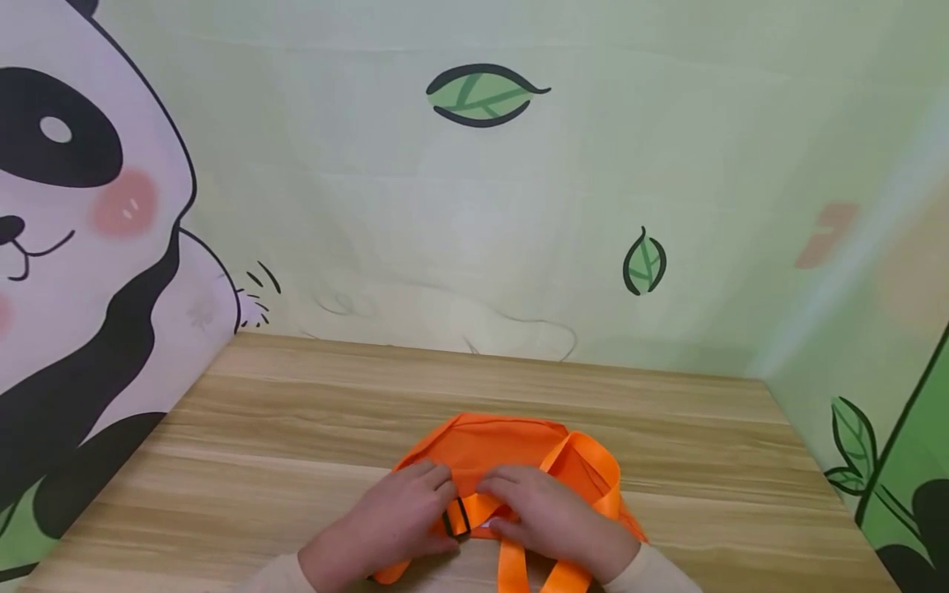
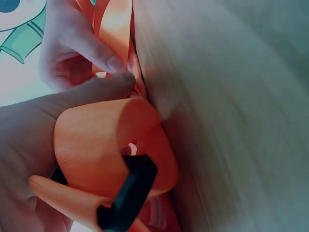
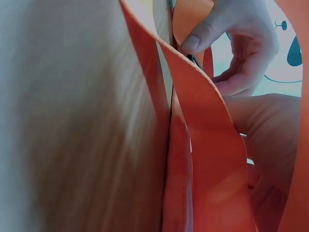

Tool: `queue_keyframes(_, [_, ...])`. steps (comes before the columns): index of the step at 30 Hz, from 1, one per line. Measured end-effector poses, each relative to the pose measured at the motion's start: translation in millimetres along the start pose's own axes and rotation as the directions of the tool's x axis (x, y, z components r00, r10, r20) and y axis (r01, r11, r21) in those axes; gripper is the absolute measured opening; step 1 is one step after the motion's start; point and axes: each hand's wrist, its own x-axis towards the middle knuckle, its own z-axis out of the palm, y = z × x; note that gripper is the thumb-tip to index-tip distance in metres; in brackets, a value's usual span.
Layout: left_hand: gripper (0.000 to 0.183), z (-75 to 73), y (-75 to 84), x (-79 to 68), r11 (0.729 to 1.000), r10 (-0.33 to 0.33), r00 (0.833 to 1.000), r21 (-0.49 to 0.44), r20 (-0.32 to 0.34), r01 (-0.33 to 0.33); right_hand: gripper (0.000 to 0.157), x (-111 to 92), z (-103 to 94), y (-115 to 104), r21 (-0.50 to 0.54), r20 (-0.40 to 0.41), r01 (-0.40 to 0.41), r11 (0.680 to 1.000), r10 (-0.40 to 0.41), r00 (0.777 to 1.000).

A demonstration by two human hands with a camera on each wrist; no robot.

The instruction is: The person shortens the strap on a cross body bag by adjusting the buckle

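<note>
An orange fabric bag (image 1: 504,441) with long flat straps (image 1: 593,453) lies on the table. Beside a black strap buckle (image 1: 457,519), my left hand (image 1: 404,515) pinches the webbing between thumb and curled fingers. A few centimetres to the right, my right hand (image 1: 549,515) grips the same short stretch of strap over the bag. In the left wrist view, a loop of strap (image 2: 91,140) curls in front of the left hand, with another black buckle (image 2: 128,193) on it. Broad orange webbing (image 3: 207,130) partly hides the right hand (image 3: 275,130) in the right wrist view.
The wood-grain table (image 1: 311,395) ends at a pale green backdrop (image 1: 356,165) printed with leaves. A large printed panda (image 1: 133,247) covers the left wall. Strap ends (image 1: 513,568) hang toward the table's near side, below the right hand.
</note>
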Motion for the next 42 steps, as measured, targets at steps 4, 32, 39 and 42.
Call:
queue_keyframes(4, [0.046,0.4,1.9,0.9,1.0,-0.02,1.0,-0.002,0.024,0.02,0.035,-0.1,2.3,1.1,-0.009,-0.027,0.027,1.0,-0.027,0.999])
queue_keyframes(32, [0.044,-46.2,1.2,-7.6,0.959,-0.09,0.99,-0.276,-0.107,0.057,0.043,-14.4,-27.5,8.0,0.264,-0.142,0.086,0.961,-0.049,0.989])
queue_keyframes(39, [0.047,-54.3,0.0,-9.1,0.96,-0.084,0.984,-0.278,-0.154,0.038,0.041,-13.9,-34.3,8.0,0.366,-0.182,0.137,0.92,-0.073,0.981])
queue_keyframes(42, [0.047,-56.6,-0.6,-9.8,0.961,-0.058,0.977,-0.277,-0.203,-0.001,0.044,-13.6,-36.1,6.8,0.371,-0.166,0.115,0.921,-0.056,0.985])
